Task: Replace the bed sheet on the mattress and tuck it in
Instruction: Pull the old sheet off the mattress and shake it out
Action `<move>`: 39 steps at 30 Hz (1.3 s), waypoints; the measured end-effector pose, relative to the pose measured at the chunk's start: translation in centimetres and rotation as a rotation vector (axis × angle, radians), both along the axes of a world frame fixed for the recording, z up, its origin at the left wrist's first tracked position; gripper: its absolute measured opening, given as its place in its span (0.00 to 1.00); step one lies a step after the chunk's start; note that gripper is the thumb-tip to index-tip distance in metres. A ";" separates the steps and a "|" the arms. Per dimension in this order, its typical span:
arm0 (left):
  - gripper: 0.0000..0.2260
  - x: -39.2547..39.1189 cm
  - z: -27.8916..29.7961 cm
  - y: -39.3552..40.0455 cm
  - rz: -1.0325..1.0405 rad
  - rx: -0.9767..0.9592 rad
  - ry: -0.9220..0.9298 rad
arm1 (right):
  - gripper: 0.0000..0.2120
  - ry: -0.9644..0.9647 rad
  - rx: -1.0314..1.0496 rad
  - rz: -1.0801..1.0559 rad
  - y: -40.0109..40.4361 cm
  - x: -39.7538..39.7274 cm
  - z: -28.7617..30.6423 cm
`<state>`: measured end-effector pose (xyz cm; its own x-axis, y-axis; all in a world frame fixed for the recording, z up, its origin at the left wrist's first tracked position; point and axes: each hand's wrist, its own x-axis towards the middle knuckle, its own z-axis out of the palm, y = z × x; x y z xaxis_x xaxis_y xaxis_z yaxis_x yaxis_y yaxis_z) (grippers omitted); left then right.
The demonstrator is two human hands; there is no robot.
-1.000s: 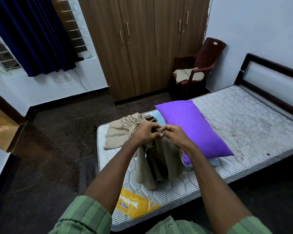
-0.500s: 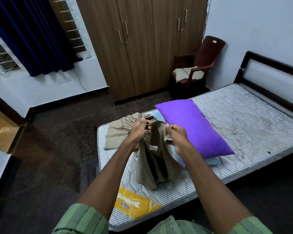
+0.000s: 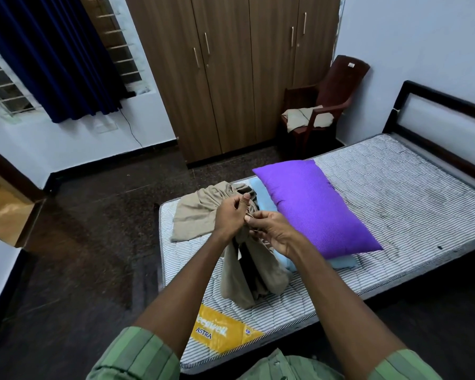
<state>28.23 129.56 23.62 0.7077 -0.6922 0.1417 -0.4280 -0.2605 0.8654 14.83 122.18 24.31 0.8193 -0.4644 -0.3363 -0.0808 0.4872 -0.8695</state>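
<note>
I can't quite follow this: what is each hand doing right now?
Left hand: grips the bunched beige sheet, lifted off the mattress.
Right hand: fingers pinch the same sheet's edge.

The hands are back together at frame centre after parting. The right hand (image 3: 273, 231) now loosens its fingers against the left hand (image 3: 231, 215) on the beige sheet (image 3: 247, 272).

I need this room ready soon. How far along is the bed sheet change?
Done: the mattress lies bare. In hand: the left hand and right hand hold the bunched beige sheet above it. Left: moving the purple pillow, spreading, tucking.
</note>
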 end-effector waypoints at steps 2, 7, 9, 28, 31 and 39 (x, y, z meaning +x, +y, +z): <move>0.24 0.0 -0.5 0.0 0.033 0.004 -0.024 | 0.09 0.011 -0.089 -0.010 -0.2 0.1 0.0; 0.22 -0.6 -0.4 -0.1 0.112 -0.027 0.066 | 0.16 0.018 -0.198 0.087 -0.7 -0.1 -0.2; 0.21 -0.7 0.0 -0.1 0.097 -0.033 0.084 | 0.16 0.031 -0.216 0.037 -0.8 0.1 -0.4; 0.02 0.5 0.3 1.9 -0.367 0.058 0.063 | 0.08 0.091 -0.039 -0.049 -4.5 -1.4 -0.6; 0.08 0.1 -0.2 1.3 -0.308 0.060 0.051 | 0.05 0.056 -0.109 -0.071 -4.2 -1.3 -0.4; 0.03 -0.7 -1.2 0.0 -0.173 -0.033 0.190 | 0.09 0.063 -0.370 -0.049 -4.5 -1.3 -0.5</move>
<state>27.55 129.52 22.44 0.5955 -0.8023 0.0416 -0.2924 -0.1682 0.9414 13.56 117.72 23.77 0.7762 -0.6018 -0.1879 -0.1243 0.1460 -0.9814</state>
